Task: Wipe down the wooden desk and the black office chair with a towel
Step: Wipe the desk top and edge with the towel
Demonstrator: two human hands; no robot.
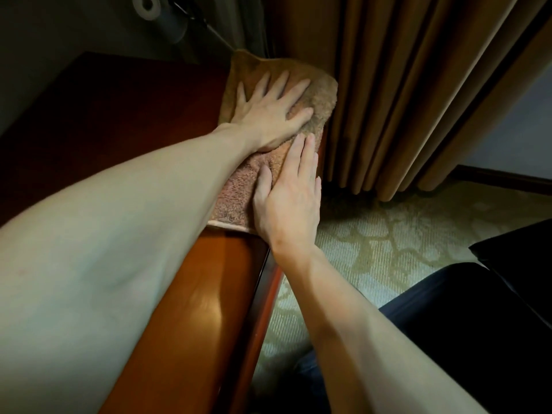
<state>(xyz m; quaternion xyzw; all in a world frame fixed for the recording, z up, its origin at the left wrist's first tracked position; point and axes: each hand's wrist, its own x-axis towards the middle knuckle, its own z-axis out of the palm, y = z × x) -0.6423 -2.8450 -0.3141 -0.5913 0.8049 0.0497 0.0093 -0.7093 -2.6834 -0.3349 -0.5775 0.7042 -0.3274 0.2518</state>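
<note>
A brownish-pink towel (239, 186) lies spread over the far right end of the glossy wooden desk (191, 318). My left hand (271, 112) presses flat on the towel's far part, fingers straight and spread. Just nearer, my right hand (289, 192) lies flat on the towel at the desk's right edge, fingers straight and together. A black chair (513, 264) shows partly at the right edge, away from both hands.
Tan curtains (418, 85) hang right behind the desk's end. Patterned pale carpet (388, 234) covers the floor to the right. A dark cable and a round grey fitting (149, 4) sit on the wall at the top left. My dark trouser leg (433, 324) is at the lower right.
</note>
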